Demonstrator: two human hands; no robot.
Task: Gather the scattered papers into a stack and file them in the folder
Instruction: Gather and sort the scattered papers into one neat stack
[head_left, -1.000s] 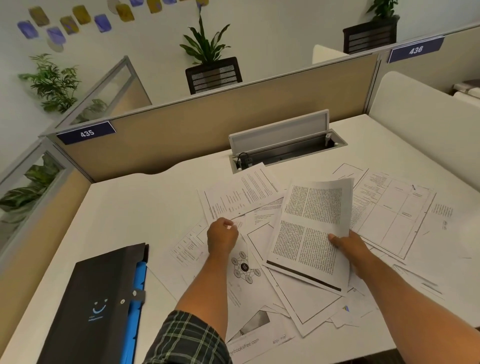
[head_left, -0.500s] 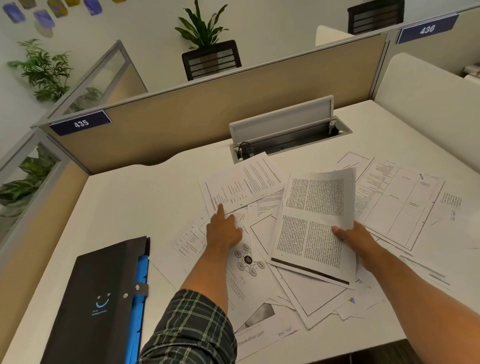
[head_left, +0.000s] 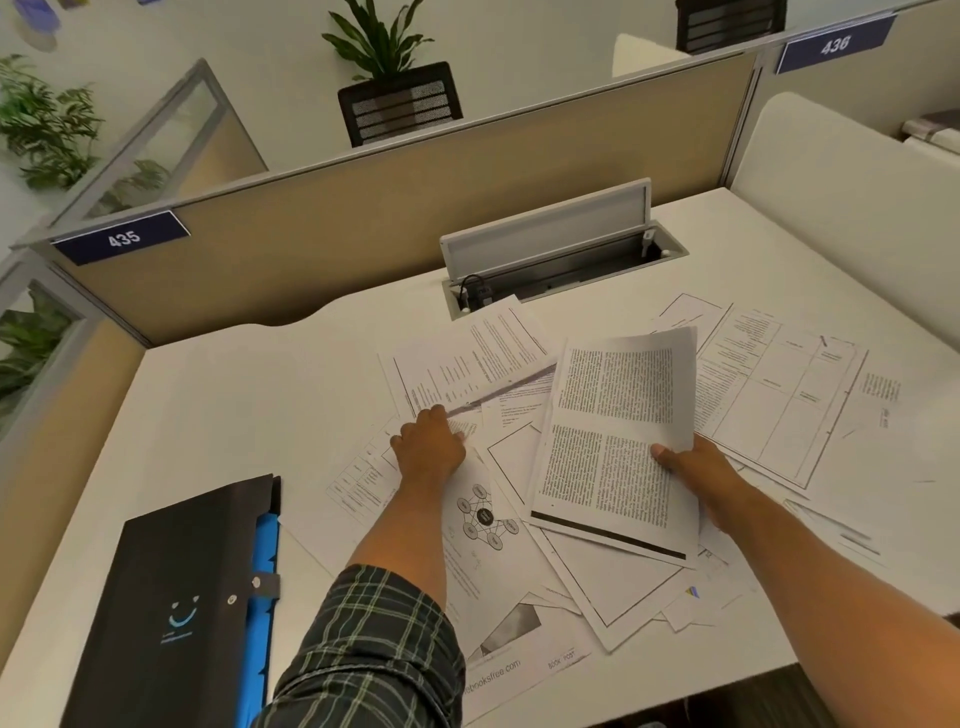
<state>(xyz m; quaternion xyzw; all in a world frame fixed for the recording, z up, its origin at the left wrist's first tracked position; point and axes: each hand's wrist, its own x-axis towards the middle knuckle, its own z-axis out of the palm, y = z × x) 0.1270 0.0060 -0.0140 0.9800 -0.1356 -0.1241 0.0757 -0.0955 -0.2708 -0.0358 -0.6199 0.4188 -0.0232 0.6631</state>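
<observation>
Gathering step under way: right hand (head_left: 698, 475) grips a two-column sheet (head_left: 618, 441) at frame centre-right; left hand (head_left: 428, 449) pinches the corner of another sheet (head_left: 467, 364) at centre. Scattered papers (head_left: 789, 395) cover the worktop (head_left: 234, 405). Folder (head_left: 171, 608) lies closed, lower left. Next move: likely merge both sheets
</observation>
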